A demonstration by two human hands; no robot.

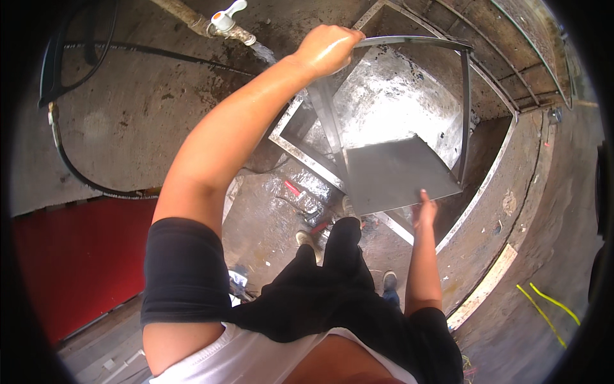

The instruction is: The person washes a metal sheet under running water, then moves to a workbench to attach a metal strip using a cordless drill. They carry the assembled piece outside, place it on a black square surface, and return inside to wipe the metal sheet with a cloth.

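My left hand is closed around the upper corner of a grey metal frame made of narrow bars. A flat dark grey panel forms the frame's near lower side. My right hand grips the panel's near right edge, its thumb on top and its other fingers partly hidden. The frame is tilted over a wet basin with a bright, shiny bottom. Water runs from a tap with a white handle, just behind my left wrist.
A pale metal frame rings the basin. Black hose hangs along the wall at left, above a red panel. A red-handled tool lies on the wet floor near my feet. Yellow strips lie at right.
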